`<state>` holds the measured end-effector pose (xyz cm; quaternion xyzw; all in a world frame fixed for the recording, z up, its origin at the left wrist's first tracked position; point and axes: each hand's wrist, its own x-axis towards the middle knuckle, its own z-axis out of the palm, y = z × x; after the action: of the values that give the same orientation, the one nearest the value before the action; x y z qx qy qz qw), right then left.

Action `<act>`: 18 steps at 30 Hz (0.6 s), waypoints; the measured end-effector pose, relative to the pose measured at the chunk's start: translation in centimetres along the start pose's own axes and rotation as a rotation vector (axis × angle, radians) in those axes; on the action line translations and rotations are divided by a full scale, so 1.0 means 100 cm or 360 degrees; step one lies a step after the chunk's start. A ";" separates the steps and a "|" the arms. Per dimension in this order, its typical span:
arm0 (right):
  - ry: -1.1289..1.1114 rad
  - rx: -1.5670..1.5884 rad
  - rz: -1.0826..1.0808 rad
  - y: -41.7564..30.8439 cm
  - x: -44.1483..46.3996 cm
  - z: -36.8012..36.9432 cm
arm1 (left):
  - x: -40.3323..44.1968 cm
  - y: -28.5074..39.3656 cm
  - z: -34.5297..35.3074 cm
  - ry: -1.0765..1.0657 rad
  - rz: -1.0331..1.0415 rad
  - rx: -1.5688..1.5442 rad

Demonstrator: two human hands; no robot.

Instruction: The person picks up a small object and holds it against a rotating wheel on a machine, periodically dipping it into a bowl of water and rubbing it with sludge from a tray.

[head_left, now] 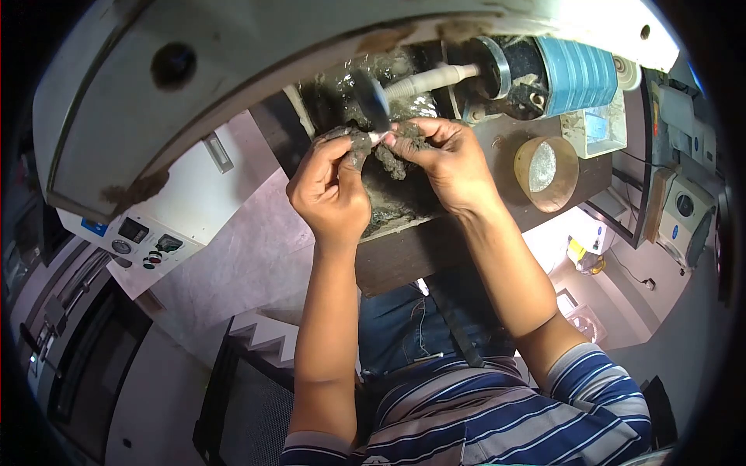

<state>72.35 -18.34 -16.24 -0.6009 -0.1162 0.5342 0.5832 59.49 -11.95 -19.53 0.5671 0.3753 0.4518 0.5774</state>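
My left hand [332, 180] and my right hand [451, 159] meet just below a dark spinning wheel [371, 99], fingertips pinched together. Between them is a small pinkish-white piece [378, 137], mostly covered by the fingers. Wet grey slurry [391, 165] coats the fingertips and hangs in clumps under the right fingers. The piece is close to the wheel's lower edge; I cannot tell whether they touch. A pale tapered spindle [431, 80] joins the wheel to a blue-green motor [579, 75] on the right.
A pale hood [256, 85] arches over the wheel. Beneath the hands is a slurry-smeared trough [388, 227]. A round bowl [571, 182] with whitish contents stands right on the dark bench [404, 260]. At left is a white machine with a control panel [148, 247].
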 end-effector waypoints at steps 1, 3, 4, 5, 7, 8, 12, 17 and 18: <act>0.0010 0.0032 0.0018 0.000 0.001 0.000 | 0.001 0.002 0.001 -0.0021 0.0004 -0.0020; 0.0020 0.0062 0.0031 0.002 0.005 0.000 | 0.004 0.004 0.002 -0.0016 -0.0102 0.0006; 0.0046 0.0072 0.0044 0.004 0.007 0.000 | 0.005 0.005 0.003 -0.0012 -0.0210 0.0035; 0.0074 0.0084 0.0059 0.006 0.009 0.001 | 0.007 0.007 0.003 -0.0012 -0.0210 0.0035; 0.0072 0.0094 0.0069 0.004 0.011 0.001 | 0.009 0.011 0.002 -0.0008 -0.0381 0.0107; 0.0069 0.0106 0.0078 0.003 0.011 0.002 | 0.010 0.013 0.002 -0.0008 -0.0382 0.0110; 0.0073 0.0057 0.0082 0.002 0.008 0.003 | 0.009 0.011 -0.001 -0.0029 -0.0380 0.0055; 0.0090 -0.0162 -0.0020 -0.007 -0.003 0.006 | 0.003 0.013 0.003 0.0007 -0.0361 -0.0271; 0.0103 -0.0187 -0.0024 -0.007 -0.003 0.006 | 0.002 0.011 0.003 0.0016 -0.0373 -0.0291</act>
<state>72.10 -18.01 -15.32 -0.6501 -0.1330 0.5023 0.5544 59.68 -11.94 -18.43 0.4622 0.3991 0.4165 0.6735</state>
